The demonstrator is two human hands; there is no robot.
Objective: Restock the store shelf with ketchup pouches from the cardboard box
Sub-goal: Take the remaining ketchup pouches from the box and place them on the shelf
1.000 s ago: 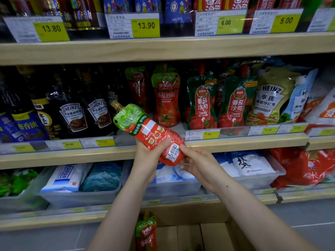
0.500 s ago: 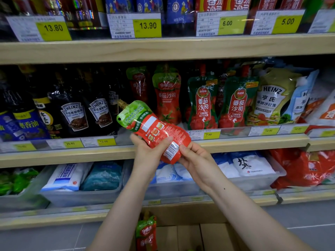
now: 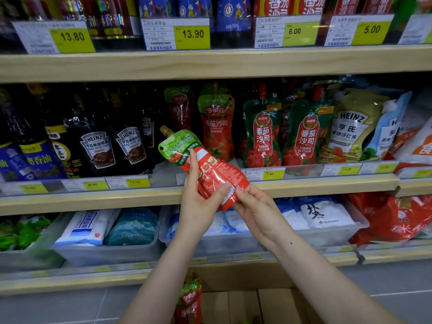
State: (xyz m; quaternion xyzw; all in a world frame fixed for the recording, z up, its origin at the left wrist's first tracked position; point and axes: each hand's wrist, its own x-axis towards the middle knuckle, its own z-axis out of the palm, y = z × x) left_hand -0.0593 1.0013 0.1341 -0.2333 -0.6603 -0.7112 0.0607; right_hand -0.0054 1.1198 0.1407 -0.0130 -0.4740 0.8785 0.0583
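**Pouch up at the shelf, both hands on it**

Your left hand (image 3: 198,202) cradles the ketchup pouch (image 3: 205,169) from behind, forefinger laid up its back, likely steadying the floppy body. The gold cap tilts up-left toward the gap beside the matching pouch (image 3: 216,122) standing just beyond your fingers. Your right hand (image 3: 254,206) pinches the bottom corner, probably to steer the base in. Below your forearms, the cardboard box (image 3: 236,305) holds another pouch (image 3: 189,300).

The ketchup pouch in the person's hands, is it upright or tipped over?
Tipped. The ketchup pouch slants with its gold cap pointing up-left, held by the left hand and right hand.
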